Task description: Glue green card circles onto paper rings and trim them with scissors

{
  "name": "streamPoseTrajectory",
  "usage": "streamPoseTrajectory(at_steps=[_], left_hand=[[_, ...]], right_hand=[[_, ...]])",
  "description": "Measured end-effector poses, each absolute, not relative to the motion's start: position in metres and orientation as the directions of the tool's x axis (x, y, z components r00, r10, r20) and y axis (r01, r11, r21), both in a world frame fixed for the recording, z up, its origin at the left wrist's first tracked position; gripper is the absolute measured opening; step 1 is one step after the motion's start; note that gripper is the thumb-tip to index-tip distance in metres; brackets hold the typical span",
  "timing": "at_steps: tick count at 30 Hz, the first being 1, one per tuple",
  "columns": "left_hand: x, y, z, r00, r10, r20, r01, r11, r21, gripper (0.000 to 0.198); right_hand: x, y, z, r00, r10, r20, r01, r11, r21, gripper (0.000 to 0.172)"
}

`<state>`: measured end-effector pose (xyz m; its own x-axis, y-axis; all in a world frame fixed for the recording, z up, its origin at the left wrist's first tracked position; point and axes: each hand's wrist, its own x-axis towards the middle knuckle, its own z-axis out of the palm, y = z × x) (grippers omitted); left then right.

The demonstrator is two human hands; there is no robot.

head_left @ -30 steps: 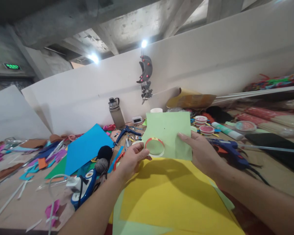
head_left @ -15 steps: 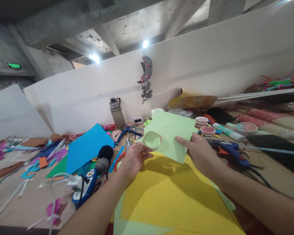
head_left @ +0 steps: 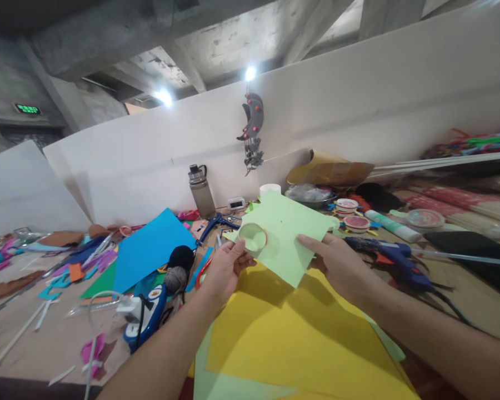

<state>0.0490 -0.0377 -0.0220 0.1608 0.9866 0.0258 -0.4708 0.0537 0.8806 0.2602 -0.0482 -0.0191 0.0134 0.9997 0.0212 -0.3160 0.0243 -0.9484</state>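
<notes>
Fingers of the left hand (head_left: 221, 270) are closed in a narrow pinch on a small pale ring (head_left: 252, 238), thumb at its lower rim. The ring sits against the left part of a light green sheet (head_left: 289, 236), on the face turned toward the camera, with its open side showing. Both are held in the air above the table, near the middle of the view.

Across from it, the right hand (head_left: 337, 262) grips the green sheet at its right edge, with the forefinger lying flat on the paper; the thumb is hidden behind it. The sheet is tilted, one corner pointing down between the two hands.

Below the hands lies a large yellow sheet (head_left: 300, 333), reaching to the bottom edge of the view. To the left, a blue sheet (head_left: 150, 250) rests on a litter of coloured paper scraps, with a black yarn ball (head_left: 180, 258) just beside it. To the right, a blue glue gun (head_left: 394, 259) lies on the table (head_left: 45, 344). Farther back, a grey bottle (head_left: 202, 191) stands upright against a white board (head_left: 358, 105), and two small pink-topped tubs (head_left: 352, 214) sit behind the green sheet. A dark moon ornament (head_left: 252, 119) hangs on the board.
</notes>
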Motion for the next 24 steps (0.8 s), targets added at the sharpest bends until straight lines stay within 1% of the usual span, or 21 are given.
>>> streamPoseTrajectory(at_steps=[2,4,6,10,12,16,18,24], left_hand=[[0.0495,-0.0382,-0.0218,0.170,0.985,0.036,-0.499,0.055,0.865,0.040],[0.0504,-0.0386,-0.0214,0.187,0.981,0.053,-0.510,0.051,0.859,0.044],[0.0508,-0.0383,-0.0212,0.200,0.976,0.084,-0.509,0.030,0.860,0.045],[0.0495,-0.0364,-0.0220,0.190,0.976,0.110,-0.495,-0.002,0.869,0.038],[0.0487,-0.0358,-0.0222,0.187,0.977,0.107,-0.500,0.001,0.866,0.037],[0.0489,-0.0361,-0.0204,0.183,0.976,0.115,-0.555,0.007,0.832,0.035],[0.0496,-0.0363,-0.0196,0.188,0.975,0.121,-0.582,0.011,0.813,0.036],[0.0492,-0.0349,-0.0220,0.160,0.981,0.106,-0.549,-0.001,0.836,0.037]], right_hand=[[0.2594,-0.0493,-0.0204,-0.005,1.000,0.021,-0.314,0.019,-0.949,0.021],[0.2582,-0.0509,-0.0205,-0.016,1.000,0.013,-0.323,0.007,-0.946,0.024],[0.2571,-0.0522,-0.0196,-0.021,1.000,0.002,-0.331,-0.005,-0.944,0.024],[0.2569,-0.0533,-0.0177,-0.027,1.000,-0.008,-0.335,-0.017,-0.942,0.025],[0.2577,-0.0533,-0.0168,-0.024,1.000,-0.004,-0.345,-0.012,-0.938,0.024],[0.2599,-0.0518,-0.0152,-0.005,1.000,-0.003,-0.375,-0.005,-0.927,0.013],[0.2604,-0.0506,-0.0153,0.008,1.000,-0.017,-0.378,-0.013,-0.926,0.010],[0.2606,-0.0480,-0.0172,0.009,0.998,-0.061,-0.343,-0.054,-0.938,0.016]])
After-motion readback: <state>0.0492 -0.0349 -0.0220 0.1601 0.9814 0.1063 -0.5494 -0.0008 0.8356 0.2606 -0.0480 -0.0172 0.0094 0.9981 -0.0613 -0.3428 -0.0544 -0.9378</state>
